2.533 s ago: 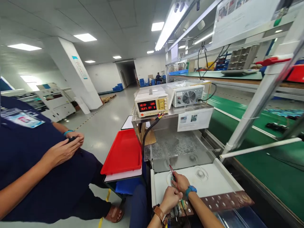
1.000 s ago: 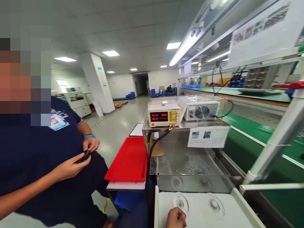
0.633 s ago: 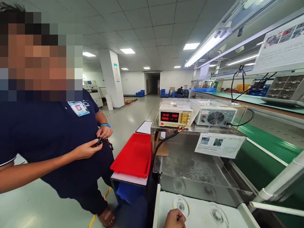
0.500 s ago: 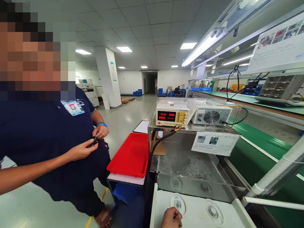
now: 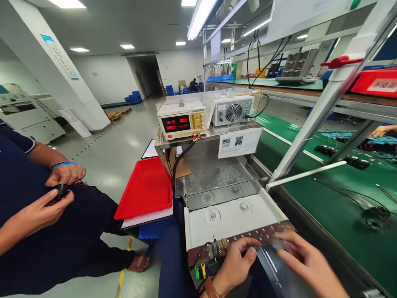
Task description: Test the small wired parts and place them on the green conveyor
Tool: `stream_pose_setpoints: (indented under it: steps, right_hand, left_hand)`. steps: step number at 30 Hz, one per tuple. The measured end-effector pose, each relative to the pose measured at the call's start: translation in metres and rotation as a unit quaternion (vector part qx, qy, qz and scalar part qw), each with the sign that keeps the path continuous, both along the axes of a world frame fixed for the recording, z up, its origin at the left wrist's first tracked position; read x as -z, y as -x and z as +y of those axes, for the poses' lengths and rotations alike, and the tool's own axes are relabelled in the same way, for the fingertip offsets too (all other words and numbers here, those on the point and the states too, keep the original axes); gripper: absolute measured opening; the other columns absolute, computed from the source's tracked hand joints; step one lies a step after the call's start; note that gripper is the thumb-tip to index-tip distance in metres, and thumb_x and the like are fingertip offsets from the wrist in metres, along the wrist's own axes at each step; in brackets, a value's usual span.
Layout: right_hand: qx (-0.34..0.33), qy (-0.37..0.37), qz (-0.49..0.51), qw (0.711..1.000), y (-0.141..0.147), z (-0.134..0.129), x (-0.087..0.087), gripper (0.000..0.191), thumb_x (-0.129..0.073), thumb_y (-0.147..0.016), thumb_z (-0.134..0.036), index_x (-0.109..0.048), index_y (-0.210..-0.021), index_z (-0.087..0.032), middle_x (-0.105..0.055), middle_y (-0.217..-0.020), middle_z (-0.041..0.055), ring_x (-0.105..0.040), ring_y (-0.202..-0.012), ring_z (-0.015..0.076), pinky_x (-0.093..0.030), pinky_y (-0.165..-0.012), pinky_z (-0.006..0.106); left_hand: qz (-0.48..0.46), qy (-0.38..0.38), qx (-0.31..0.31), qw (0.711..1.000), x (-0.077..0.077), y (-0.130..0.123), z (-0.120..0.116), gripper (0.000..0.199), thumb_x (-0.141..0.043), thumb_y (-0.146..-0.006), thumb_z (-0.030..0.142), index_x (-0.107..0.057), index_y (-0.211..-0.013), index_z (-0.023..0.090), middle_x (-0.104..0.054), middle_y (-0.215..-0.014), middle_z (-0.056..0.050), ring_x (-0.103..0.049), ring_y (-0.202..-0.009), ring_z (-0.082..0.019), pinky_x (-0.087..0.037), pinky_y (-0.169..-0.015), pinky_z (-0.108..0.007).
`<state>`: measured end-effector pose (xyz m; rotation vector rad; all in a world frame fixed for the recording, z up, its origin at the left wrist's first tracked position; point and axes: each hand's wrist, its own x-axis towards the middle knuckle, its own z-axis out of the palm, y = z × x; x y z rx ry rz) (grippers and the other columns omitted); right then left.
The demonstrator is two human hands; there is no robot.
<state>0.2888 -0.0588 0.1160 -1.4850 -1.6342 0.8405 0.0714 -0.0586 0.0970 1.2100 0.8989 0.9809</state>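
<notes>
My left hand (image 5: 237,260), with a brown strap at its wrist, is closed in a pinch at the left edge of a clear, shiny sheet of plastic film (image 5: 270,265). On the film's other side, my right hand (image 5: 305,258) grips it between thumb and fingers, which are slightly blurred. Dark clothing shows through the film; whether it is a bag or a flat sheet I cannot tell. Just beyond my hands runs a brown strip (image 5: 262,234) with rows of metal studs. Green and yellow clips (image 5: 201,271) hang left of my left hand.
A white tray (image 5: 198,231) holds two round clear discs. Behind it stands a power supply (image 5: 181,122) with lit red digits and a fan unit (image 5: 234,111). A red tray (image 5: 145,190) lies left. A co-worker's hands (image 5: 60,190) hold a small black part. A green conveyor (image 5: 341,198) runs right.
My view has swung right and down. One of my hands was by a disc on the white tray; now both are nearer me, on the film. The co-worker still holds the black part.
</notes>
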Motion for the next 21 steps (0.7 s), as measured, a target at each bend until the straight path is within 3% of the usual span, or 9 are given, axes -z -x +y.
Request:
stream_pose_setpoints:
  steps: [2,4,8,11,13,16,18,21]
  right_hand:
    - [-0.072,0.020,0.014,0.997,0.050,0.030,-0.003,0.028,-0.064,-0.076,-0.050,-0.064,-0.092,-0.026,-0.064,-0.074,0.0020,-0.057,-0.064,0.0186,-0.043,-0.058,0.029]
    - [-0.093,-0.001,0.006,0.996,0.099,0.059,0.002,0.026,-0.064,-0.077,-0.047,-0.062,-0.089,-0.024,-0.064,-0.074,0.0009,-0.058,-0.067,0.0182,-0.043,-0.062,0.028]
    - [-0.088,-0.021,-0.064,0.994,0.154,0.092,0.035,0.022,-0.062,-0.077,-0.041,-0.059,-0.089,-0.023,-0.064,-0.070,0.0004,-0.057,-0.064,0.0182,-0.038,-0.060,0.026]
    - [-0.069,0.003,-0.110,0.992,0.162,0.098,0.063,0.021,-0.062,-0.078,-0.041,-0.058,-0.085,-0.022,-0.064,-0.068,0.0021,-0.058,-0.064,0.0193,-0.034,-0.057,0.026]
    - [-0.043,0.028,-0.101,0.994,0.158,0.096,0.077,0.027,-0.059,-0.081,-0.048,-0.055,-0.079,-0.021,-0.063,-0.065,0.0033,-0.059,-0.063,0.0198,-0.034,-0.056,0.026]
    - [-0.032,0.105,0.010,0.994,0.144,0.088,0.091,0.042,-0.042,-0.089,-0.061,-0.051,-0.077,-0.021,-0.063,-0.062,0.0027,-0.056,-0.052,0.0168,-0.036,-0.052,0.025]
    - [-0.065,0.174,0.088,0.979,0.134,0.079,0.096,0.049,-0.032,-0.092,-0.066,-0.050,-0.080,-0.021,-0.065,-0.061,0.0014,-0.052,-0.042,0.0143,-0.035,-0.046,0.025]
    - [-0.127,0.222,0.125,0.959,0.124,0.070,0.099,0.050,-0.037,-0.089,-0.069,-0.049,-0.081,-0.021,-0.067,-0.065,0.0011,-0.050,-0.038,0.0127,-0.032,-0.041,0.023]
  left_hand:
    - [-0.089,0.022,0.032,0.995,0.006,-0.010,-0.015,0.056,-0.048,-0.086,0.063,-0.066,-0.105,0.014,-0.068,-0.107,-0.013,-0.059,-0.102,-0.025,-0.042,-0.092,-0.036]
    - [-0.149,0.080,0.028,0.985,0.024,-0.012,-0.026,0.061,-0.047,-0.083,0.069,-0.064,-0.099,0.013,-0.068,-0.091,-0.012,-0.061,-0.091,-0.024,-0.044,-0.086,-0.036]
    - [-0.166,0.190,-0.030,0.967,0.067,0.009,-0.039,0.061,-0.058,-0.072,0.074,-0.058,-0.089,0.015,-0.056,-0.054,0.000,-0.060,-0.058,-0.018,-0.044,-0.066,-0.031]
    - [-0.116,0.224,-0.014,0.968,0.081,0.035,-0.047,0.062,-0.062,-0.066,0.076,-0.053,-0.082,0.017,-0.051,-0.049,0.003,-0.056,-0.049,-0.016,-0.039,-0.057,-0.028]
    - [-0.085,0.240,0.013,0.967,0.077,0.050,-0.053,0.061,-0.062,-0.067,0.075,-0.053,-0.082,0.017,-0.051,-0.049,0.004,-0.055,-0.048,-0.015,-0.038,-0.056,-0.027]
    - [-0.054,0.245,0.026,0.968,0.065,0.058,-0.062,0.057,-0.060,-0.071,0.071,-0.055,-0.083,0.016,-0.052,-0.049,0.004,-0.054,-0.047,-0.013,-0.038,-0.057,-0.027]
    - [-0.044,0.246,0.041,0.967,0.059,0.055,-0.066,0.054,-0.059,-0.074,0.068,-0.056,-0.082,0.015,-0.053,-0.049,0.004,-0.054,-0.048,-0.012,-0.038,-0.058,-0.026]
    - [-0.037,0.267,0.067,0.961,0.061,0.044,-0.068,0.055,-0.060,-0.072,0.069,-0.055,-0.082,0.015,-0.053,-0.050,0.004,-0.053,-0.046,-0.012,-0.036,-0.054,-0.025]
